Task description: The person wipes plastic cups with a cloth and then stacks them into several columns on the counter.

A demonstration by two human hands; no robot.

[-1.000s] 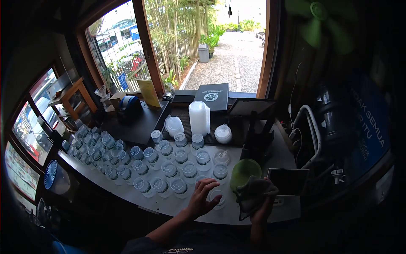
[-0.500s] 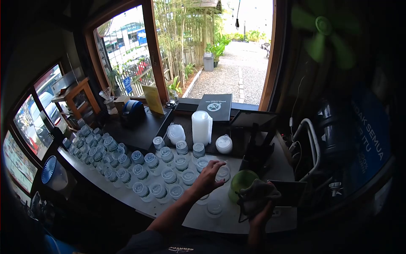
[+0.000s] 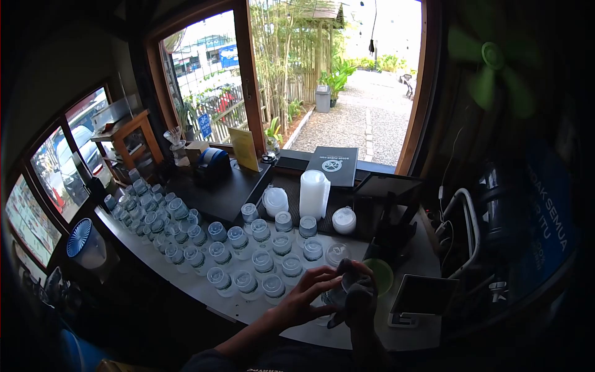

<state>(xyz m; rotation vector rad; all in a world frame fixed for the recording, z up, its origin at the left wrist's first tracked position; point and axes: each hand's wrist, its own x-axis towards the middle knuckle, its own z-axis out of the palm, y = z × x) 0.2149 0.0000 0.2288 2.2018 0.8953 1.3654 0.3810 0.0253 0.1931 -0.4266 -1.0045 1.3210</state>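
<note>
The right hand (image 3: 362, 319) is closed on a dark grey fabric cloth (image 3: 359, 297). Beside this cloth, the left hand (image 3: 308, 299) curves half-open; its hold I cannot tell. Behind is a green round container (image 3: 383, 277); leftward, clear round cups (image 3: 273, 286), probably spaced for easy reach.

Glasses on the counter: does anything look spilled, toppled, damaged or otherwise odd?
Nothing stands out. The glasses stand grouped along the counter, none visibly toppled, and no spill shows. The picture is too dim to rule out small chips or cracks.
</note>
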